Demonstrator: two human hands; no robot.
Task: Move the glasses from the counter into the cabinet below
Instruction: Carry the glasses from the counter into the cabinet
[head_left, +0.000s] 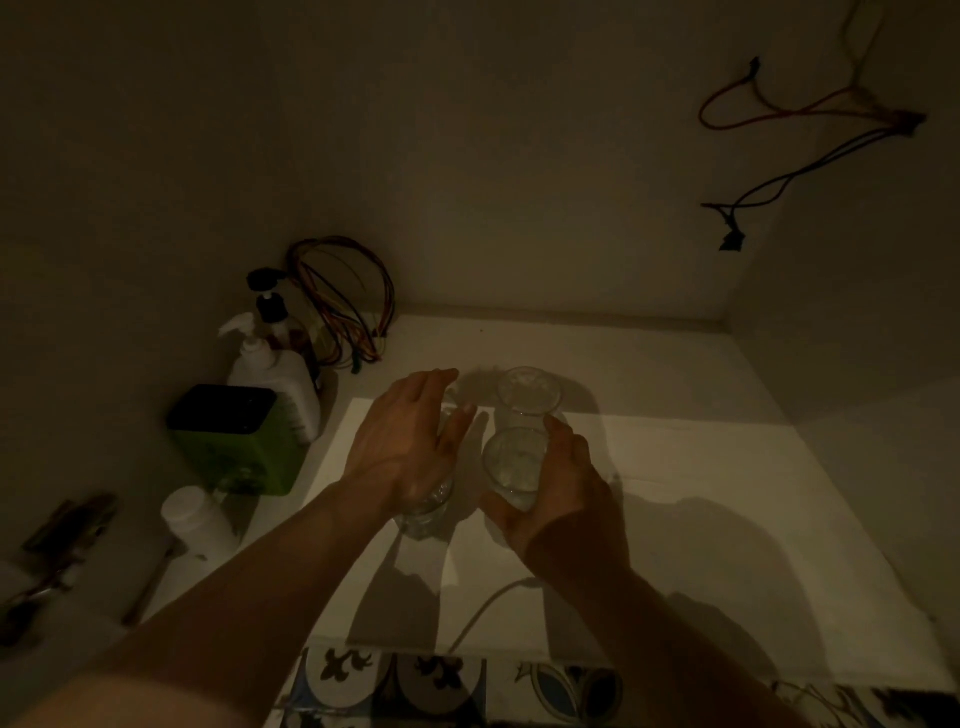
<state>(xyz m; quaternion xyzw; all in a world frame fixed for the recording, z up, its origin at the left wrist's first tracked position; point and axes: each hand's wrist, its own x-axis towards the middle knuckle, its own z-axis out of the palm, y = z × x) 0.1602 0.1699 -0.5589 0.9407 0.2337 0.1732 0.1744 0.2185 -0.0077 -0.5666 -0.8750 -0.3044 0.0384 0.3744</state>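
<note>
Several clear glasses stand close together on the white counter (701, 519) in dim light. My right hand (561, 488) grips one glass (514, 467) from its right side, fingers curled round it. Right behind it stands another glass (529, 397), untouched. My left hand (410, 436) hovers with fingers stretched forward and spread. Under its wrist a third glass (427, 512) is partly hidden. A faint glass rim (453, 408) shows by its fingertips; I cannot tell if the fingers touch it.
On the left stand a green box with a dark lid (239, 441), white pump bottles (270, 374), a small white bottle (195, 517) and a bundle of coloured wires (343, 301). Tools (62, 535) lie far left. Patterned tiles (441, 686) edge the counter front. Walls close in behind and right.
</note>
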